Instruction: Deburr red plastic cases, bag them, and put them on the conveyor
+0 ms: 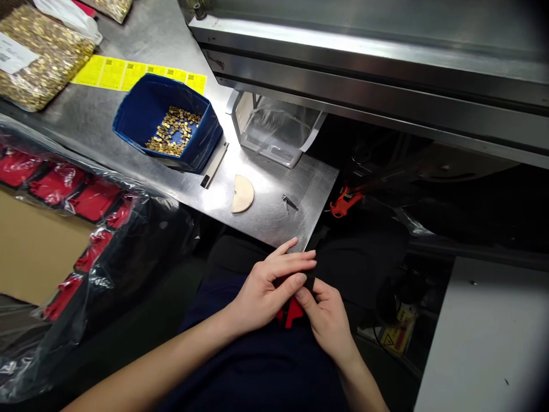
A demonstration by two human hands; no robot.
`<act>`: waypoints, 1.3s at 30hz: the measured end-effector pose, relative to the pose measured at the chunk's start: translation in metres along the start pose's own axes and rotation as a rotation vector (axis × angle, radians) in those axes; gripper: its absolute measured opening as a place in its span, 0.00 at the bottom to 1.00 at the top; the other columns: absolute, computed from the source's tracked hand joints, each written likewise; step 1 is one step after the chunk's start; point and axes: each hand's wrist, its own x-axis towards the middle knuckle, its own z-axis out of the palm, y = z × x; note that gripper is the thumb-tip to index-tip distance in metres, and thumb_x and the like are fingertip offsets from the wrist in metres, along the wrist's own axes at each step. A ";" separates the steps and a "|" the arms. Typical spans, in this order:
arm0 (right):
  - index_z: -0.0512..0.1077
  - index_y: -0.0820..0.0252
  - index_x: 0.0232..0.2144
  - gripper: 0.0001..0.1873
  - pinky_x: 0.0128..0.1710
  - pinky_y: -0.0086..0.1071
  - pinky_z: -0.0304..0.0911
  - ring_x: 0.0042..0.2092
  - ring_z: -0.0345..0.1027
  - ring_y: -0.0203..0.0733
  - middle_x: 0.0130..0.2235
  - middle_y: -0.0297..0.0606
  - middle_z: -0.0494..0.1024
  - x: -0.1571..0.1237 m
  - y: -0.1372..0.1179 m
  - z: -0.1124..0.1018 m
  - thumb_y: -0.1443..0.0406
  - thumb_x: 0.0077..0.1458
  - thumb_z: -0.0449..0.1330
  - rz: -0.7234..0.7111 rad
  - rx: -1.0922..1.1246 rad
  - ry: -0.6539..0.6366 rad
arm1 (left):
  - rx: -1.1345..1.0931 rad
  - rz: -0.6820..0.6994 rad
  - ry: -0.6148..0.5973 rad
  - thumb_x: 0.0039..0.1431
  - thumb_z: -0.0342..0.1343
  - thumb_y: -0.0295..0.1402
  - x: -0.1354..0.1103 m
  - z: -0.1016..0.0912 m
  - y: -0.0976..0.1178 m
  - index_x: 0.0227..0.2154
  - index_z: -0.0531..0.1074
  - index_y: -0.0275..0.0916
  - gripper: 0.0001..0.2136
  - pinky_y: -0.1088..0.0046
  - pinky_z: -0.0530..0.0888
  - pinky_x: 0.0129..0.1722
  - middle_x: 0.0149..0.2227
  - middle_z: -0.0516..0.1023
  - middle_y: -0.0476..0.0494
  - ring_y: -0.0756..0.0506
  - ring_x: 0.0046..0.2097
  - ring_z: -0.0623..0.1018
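Just off the table's near corner, above my lap, both hands hold a red and black plastic part between them. My left hand lies over its top, the thumb pressed on it and the fingers reaching across. With thumb and bent fingers, my right hand grips the other side. Most of the part is hidden by the hands; a red piece sticks out below. On the table nearby are a nail clipper and a half-round tan disc.
A blue bin holds many small brass pieces. Behind the table corner sits a clear plastic tray under a metal machine frame. Bagged red parts lie in a plastic-lined box at left. An orange tool is beyond the table edge.
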 end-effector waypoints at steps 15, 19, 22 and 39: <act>0.79 0.60 0.39 0.22 0.37 0.30 0.66 0.35 0.72 0.40 0.36 0.38 0.81 0.011 -0.003 0.001 0.49 0.68 0.56 0.144 0.173 -0.007 | -0.283 -0.370 -0.028 0.69 0.55 0.42 -0.004 -0.003 -0.011 0.59 0.71 0.47 0.18 0.69 0.72 0.49 0.49 0.76 0.45 0.42 0.48 0.75; 0.78 0.60 0.40 0.22 0.40 0.30 0.67 0.37 0.73 0.41 0.36 0.37 0.80 0.013 -0.001 0.001 0.49 0.69 0.55 0.151 0.153 -0.047 | -0.325 -0.460 -0.061 0.69 0.55 0.43 -0.002 -0.003 -0.012 0.59 0.70 0.50 0.18 0.73 0.71 0.38 0.40 0.74 0.49 0.47 0.36 0.72; 0.77 0.60 0.39 0.24 0.38 0.30 0.66 0.36 0.72 0.41 0.36 0.37 0.80 0.014 0.003 0.000 0.47 0.68 0.54 0.163 0.145 -0.040 | -0.342 -0.522 -0.029 0.69 0.53 0.45 -0.001 -0.002 -0.016 0.55 0.73 0.49 0.16 0.75 0.67 0.32 0.32 0.71 0.52 0.49 0.31 0.68; 0.75 0.56 0.30 0.17 0.35 0.31 0.60 0.33 0.70 0.38 0.31 0.32 0.77 0.000 -0.006 0.012 0.53 0.66 0.59 0.083 -0.458 0.021 | -0.287 -0.563 0.332 0.66 0.55 0.50 0.002 0.006 -0.030 0.40 0.74 0.42 0.16 0.73 0.68 0.34 0.30 0.71 0.52 0.48 0.32 0.69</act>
